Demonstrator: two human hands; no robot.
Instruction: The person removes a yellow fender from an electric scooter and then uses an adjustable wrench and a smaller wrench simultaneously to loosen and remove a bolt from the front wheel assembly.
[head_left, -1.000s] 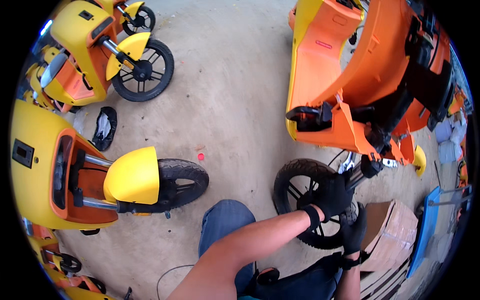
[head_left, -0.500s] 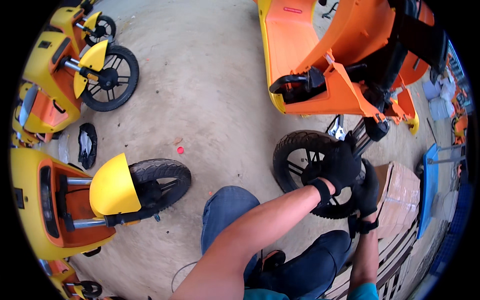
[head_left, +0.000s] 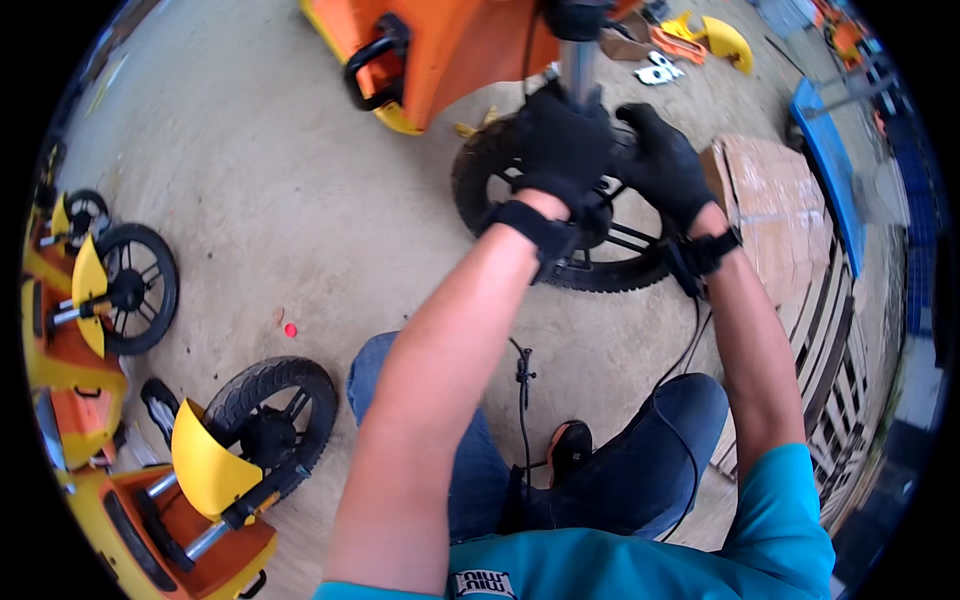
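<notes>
Both my hands wear black gloves and are at the front wheel (head_left: 613, 276) of an orange and yellow scooter (head_left: 480, 50). My left hand (head_left: 565, 145) is closed around the lower part of the fork leg, just beneath its shiny tube (head_left: 577, 72). To its right, my right hand (head_left: 668, 165) lies over the upper right side of the wheel, its fingers spread in a loose curve toward the fork. The two hands hide the top of the tyre and part of the hub. A thin dark cable (head_left: 523, 400) hangs below the wheel.
A wrapped cardboard box (head_left: 775, 210) stands on the right beside wooden slats (head_left: 815, 330) and a blue cart (head_left: 830, 170). Yellow-mudguard scooters (head_left: 215, 465) line the left. Loose orange and yellow parts (head_left: 725, 40) lie at the far right. A red cap (head_left: 290, 329) is on the floor.
My view has swung, so the wheel and scooter appear higher and further left. My left hand has shifted to the fork; my right hand has come up from the wheel's right side and its fingers have spread.
</notes>
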